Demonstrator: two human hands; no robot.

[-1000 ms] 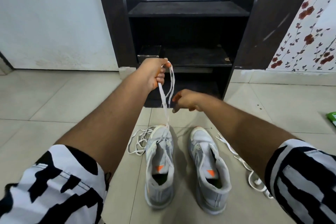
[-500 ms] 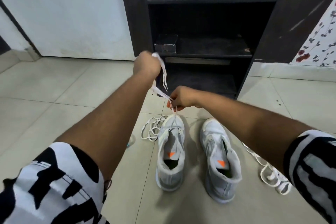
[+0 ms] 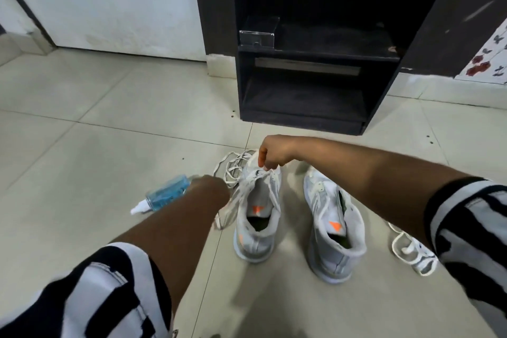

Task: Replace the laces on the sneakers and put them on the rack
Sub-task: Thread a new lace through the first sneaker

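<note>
Right hand (image 3: pixel 274 155) pinches the lace (image 3: pixel 260 171) at the left sneaker's (image 3: pixel 256 217) upper eyelets, directly beneath it. Left hand (image 3: pixel 211 191) grips the lace's blurred tail beside the sneaker. Judged limp, light, slippery: best held near the tip.

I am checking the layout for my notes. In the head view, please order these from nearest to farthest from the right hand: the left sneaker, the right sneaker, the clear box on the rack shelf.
1. Left sneaker: directly under the right hand, at its toe.
2. Right sneaker: beside it, to the right.
3. Clear box: far ahead, on the rack shelf, left end.
</note>
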